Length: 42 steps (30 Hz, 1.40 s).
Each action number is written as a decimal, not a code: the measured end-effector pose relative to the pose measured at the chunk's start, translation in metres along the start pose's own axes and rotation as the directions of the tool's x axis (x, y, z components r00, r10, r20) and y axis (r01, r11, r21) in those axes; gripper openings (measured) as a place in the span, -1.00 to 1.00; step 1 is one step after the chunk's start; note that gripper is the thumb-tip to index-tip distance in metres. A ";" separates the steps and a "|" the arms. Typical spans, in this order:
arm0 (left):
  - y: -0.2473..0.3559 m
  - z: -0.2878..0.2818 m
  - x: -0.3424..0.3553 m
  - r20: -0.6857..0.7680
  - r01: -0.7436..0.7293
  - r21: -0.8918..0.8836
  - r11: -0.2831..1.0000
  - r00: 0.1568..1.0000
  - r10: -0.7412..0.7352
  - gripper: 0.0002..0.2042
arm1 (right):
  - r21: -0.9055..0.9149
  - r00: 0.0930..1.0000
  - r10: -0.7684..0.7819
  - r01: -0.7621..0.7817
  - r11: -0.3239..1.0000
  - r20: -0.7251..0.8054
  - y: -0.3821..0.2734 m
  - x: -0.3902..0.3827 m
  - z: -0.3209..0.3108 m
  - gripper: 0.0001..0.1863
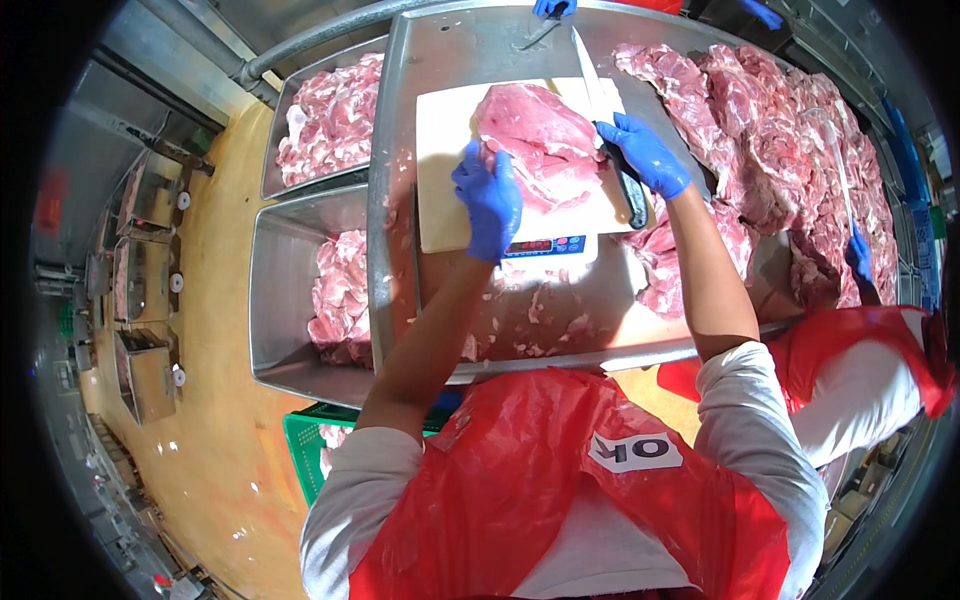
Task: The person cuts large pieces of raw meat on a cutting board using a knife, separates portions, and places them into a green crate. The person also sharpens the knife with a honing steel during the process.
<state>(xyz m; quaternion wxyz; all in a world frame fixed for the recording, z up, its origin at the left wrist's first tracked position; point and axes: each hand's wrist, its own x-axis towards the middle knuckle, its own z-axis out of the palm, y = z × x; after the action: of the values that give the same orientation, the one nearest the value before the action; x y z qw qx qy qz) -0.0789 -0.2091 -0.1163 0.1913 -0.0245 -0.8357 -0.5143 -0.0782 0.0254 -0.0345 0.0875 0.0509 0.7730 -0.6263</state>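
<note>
A large piece of raw pink meat (535, 140) lies on the white cutting board (440, 130). My left hand (490, 205), in a blue glove, grips its left edge, with the fingertips partly hidden. On the other side my right hand (648, 158), also gloved in blue, is closed around the black handle of a knife (590, 75). The long blade points away from me, past the meat's right edge. Just in front of the board shows the lit display of a digital scale (545, 247).
Steel bins (285, 290) holding meat stand left of the metal table (400, 90). A large heap of meat (770, 140) covers the table's right side. A co-worker's gloved hand (858, 255) is beside it; another hand (555, 7) is at the far edge. A green crate (303, 455) sits below.
</note>
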 end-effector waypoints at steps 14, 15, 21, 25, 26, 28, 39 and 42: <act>-0.032 -0.069 0.107 0.550 -0.319 -0.119 0.940 0.767 0.329 -0.61 | 0.120 0.971 -0.069 0.098 0.988 -0.228 0.001 -0.067 -0.016 -0.77; -0.035 -0.074 0.100 0.572 -0.292 -0.127 0.948 0.759 0.311 -0.62 | -0.033 0.957 -0.095 0.089 0.995 -0.273 0.007 -0.080 -0.004 -0.76; -0.029 -0.083 0.036 0.454 -0.084 -0.212 0.974 0.874 0.174 -0.64 | -0.417 0.988 -0.141 0.101 0.903 -0.066 0.004 -0.110 0.113 -0.71; -0.026 -0.080 0.035 0.271 -0.449 -0.028 0.893 0.857 0.439 -0.68 | -0.623 0.902 -0.430 0.318 0.715 -0.033 -0.028 -0.060 0.150 -0.72; -0.031 -0.080 0.035 0.305 -0.395 -0.068 0.916 0.866 0.396 -0.68 | -0.667 0.915 -0.403 0.291 0.686 -0.015 -0.032 -0.050 0.155 -0.73; -0.038 -0.079 0.034 0.379 -0.280 -0.144 0.949 0.870 0.314 -0.70 | -0.748 0.938 -0.346 0.237 0.620 0.011 -0.039 -0.038 0.163 -0.73; -0.021 -0.070 0.002 0.160 -0.178 -0.158 0.971 0.966 0.203 -0.77 | -0.912 0.998 0.060 0.002 0.409 0.029 -0.003 -0.111 0.146 -0.78; -0.022 -0.069 0.002 0.139 -0.268 -0.110 0.957 0.949 0.281 -0.83 | -0.911 0.997 0.061 0.009 0.413 0.037 0.026 -0.146 0.131 -0.76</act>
<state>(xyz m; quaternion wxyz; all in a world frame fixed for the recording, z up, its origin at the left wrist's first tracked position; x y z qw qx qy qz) -0.0660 -0.2795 -0.1068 0.1950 -0.1886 -0.8125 -0.5160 0.0787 -0.0927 -0.0567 0.1356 -0.0128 0.9848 -0.1079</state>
